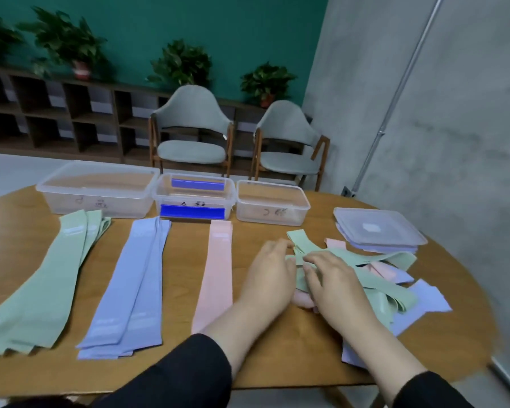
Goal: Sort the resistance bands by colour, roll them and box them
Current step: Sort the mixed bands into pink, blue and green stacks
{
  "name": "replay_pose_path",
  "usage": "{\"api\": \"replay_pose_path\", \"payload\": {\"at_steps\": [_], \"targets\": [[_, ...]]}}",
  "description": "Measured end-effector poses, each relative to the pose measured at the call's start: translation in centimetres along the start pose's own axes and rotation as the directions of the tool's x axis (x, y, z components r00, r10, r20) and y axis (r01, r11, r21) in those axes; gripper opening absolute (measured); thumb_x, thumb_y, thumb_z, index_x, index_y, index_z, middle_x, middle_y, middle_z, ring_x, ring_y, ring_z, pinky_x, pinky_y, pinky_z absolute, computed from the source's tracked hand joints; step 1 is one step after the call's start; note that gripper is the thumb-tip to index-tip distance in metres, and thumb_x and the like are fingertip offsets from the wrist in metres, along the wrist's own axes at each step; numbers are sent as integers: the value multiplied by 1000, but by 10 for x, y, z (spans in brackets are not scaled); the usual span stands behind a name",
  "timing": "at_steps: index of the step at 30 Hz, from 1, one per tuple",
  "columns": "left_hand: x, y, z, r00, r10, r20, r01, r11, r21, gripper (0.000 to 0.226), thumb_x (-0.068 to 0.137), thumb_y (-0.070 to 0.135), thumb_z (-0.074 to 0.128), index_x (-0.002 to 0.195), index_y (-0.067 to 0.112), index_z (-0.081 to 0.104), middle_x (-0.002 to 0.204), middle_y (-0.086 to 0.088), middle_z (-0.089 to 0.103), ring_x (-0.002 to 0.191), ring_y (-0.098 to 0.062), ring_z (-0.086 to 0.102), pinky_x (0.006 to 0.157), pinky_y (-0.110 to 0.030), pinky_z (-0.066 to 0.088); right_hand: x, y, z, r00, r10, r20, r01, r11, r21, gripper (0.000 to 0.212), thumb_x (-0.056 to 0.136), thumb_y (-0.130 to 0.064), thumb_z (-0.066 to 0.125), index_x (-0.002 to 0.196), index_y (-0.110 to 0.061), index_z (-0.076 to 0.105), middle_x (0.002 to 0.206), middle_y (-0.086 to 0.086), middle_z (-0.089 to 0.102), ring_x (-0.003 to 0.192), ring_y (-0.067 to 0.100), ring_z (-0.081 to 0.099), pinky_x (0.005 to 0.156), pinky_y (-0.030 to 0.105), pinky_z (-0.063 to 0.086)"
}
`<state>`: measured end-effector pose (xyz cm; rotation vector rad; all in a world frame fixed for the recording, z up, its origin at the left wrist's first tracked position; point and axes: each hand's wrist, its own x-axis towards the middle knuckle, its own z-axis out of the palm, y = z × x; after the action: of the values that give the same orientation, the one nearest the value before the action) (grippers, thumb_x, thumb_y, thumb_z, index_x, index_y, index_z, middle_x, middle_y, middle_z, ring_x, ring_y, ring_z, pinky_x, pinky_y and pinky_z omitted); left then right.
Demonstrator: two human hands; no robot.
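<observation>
Sorted flat on the wooden table lie a stack of green bands (39,293), a stack of lilac bands (130,287) and one pink band (217,272). To the right sits a tangled heap of green, pink and lilac bands (395,287). My left hand (270,275) and my right hand (333,278) are both on the heap's left edge, fingers curled into a green band (304,245). Three clear boxes stand along the far edge: a large one (97,189), a middle one (195,198) with blue labels, and a right one (273,206).
A stack of clear lids (379,229) lies at the far right of the table. Two grey chairs (192,134) stand behind the table, with shelves and potted plants along the green wall. The table's rounded edge curves close on the right.
</observation>
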<state>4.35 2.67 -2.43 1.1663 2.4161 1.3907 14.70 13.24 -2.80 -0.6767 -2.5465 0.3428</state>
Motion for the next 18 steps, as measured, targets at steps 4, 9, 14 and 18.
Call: {"api": "replay_pose_path", "payload": {"at_steps": [4, 9, 14, 18], "targets": [[-11, -8, 49, 993, -96, -71, 94, 995, -29, 49, 103, 24, 50, 150, 15, 42, 152, -4, 44, 141, -21, 40, 117, -32, 31, -21, 26, 2, 988, 58, 143, -60, 998, 8, 28, 103, -24, 51, 123, -11, 66, 121, 3, 67, 114, 24, 59, 97, 34, 44], [-1, -9, 54, 972, -195, -134, 195, 981, -18, 55, 103, 35, 51, 153, 18, 38, 145, -3, 55, 135, -23, 48, 114, -38, 36, -31, 33, 9, 988, 85, 131, -93, 994, 54, 36, 104, -30, 50, 133, -14, 61, 130, -1, 65, 123, 19, 55, 103, 29, 40], [12, -10, 52, 965, -214, -151, 226, 972, 69, 45, 102, 31, 54, 145, 17, 49, 133, -4, 63, 125, -24, 54, 110, -38, 38, -32, 37, 13, 990, 81, 113, -89, 994, 63, 38, 103, -35, 48, 136, -19, 60, 134, -6, 62, 125, 15, 52, 107, 29, 38], [19, -13, 53, 971, -194, -141, 189, 981, -44, 43, 97, 11, 53, 139, 21, 55, 132, 1, 63, 121, -19, 56, 99, -27, 42, -32, 39, 15, 993, 75, 94, -82, 994, 71, 38, 103, -36, 49, 135, -19, 61, 133, -6, 62, 125, 15, 52, 107, 29, 38]]}}
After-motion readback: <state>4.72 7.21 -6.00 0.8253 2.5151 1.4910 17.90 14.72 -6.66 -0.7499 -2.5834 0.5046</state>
